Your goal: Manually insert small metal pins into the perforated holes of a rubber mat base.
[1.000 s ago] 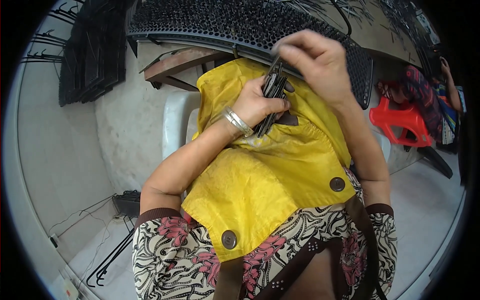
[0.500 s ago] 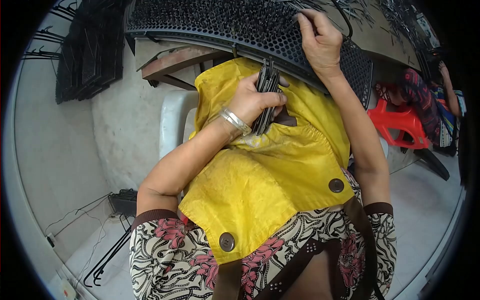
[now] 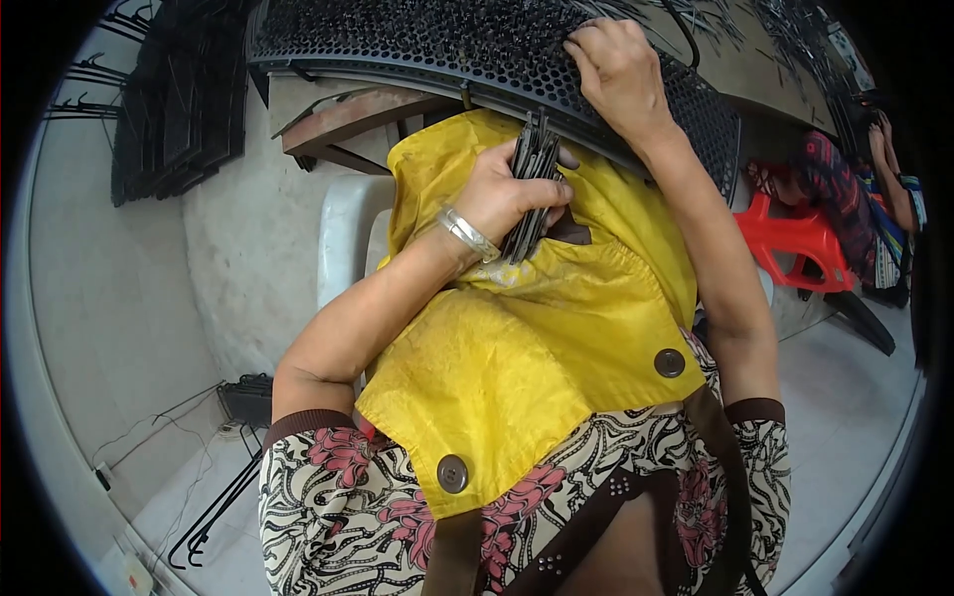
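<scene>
A bundle of thin dark metal strips (image 3: 534, 189) stands roughly upright in my left hand (image 3: 502, 194), its fingers and thumb wrapped round it over my lap. Beyond it lies a black perforated rack (image 3: 656, 114), with many dark slender pieces (image 3: 427, 35) standing in its holes across the left and middle. My right hand (image 3: 618, 74) is over the rack at the edge of the filled holes. Its thumb and fingers are pinched together, and whatever is between them is too small or hidden to make out.
Loose dark strips (image 3: 775, 25) are strewn on the table at far right. Another person (image 3: 835, 179) sits there near a red plastic stool (image 3: 795, 243). Stacked black racks (image 3: 184, 109) stand at far left. A yellow apron (image 3: 487, 368) covers my lap.
My right hand has shifted slightly left over the rack, its fingers turned further down. My left hand stays in place with the bundle, which has barely moved.
</scene>
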`<state>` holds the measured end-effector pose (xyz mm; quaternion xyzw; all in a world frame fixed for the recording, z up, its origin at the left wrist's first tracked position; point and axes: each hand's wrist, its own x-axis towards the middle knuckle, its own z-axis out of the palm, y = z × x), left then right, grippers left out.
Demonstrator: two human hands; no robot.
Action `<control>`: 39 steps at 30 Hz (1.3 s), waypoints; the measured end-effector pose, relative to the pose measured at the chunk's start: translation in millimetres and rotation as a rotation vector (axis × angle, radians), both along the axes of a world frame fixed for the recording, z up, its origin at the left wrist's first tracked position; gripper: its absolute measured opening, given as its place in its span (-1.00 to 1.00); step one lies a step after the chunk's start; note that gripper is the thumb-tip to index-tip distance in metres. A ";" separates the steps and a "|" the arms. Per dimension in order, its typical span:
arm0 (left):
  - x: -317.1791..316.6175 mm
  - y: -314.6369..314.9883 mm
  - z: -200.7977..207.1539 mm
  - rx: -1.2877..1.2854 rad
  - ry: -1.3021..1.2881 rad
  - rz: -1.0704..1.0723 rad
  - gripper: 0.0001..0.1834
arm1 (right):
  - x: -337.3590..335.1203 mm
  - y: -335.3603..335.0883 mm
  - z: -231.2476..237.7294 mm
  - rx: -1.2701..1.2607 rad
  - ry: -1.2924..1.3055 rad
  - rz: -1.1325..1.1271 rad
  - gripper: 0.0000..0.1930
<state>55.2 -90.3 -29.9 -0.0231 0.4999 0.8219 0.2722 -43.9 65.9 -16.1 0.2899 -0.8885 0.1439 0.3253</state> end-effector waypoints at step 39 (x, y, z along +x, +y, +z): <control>-0.5 0.2 -3.7 0.038 0.052 -0.130 -0.68 | -0.5 25.1 -10.6 -0.584 -0.073 -0.039 -0.91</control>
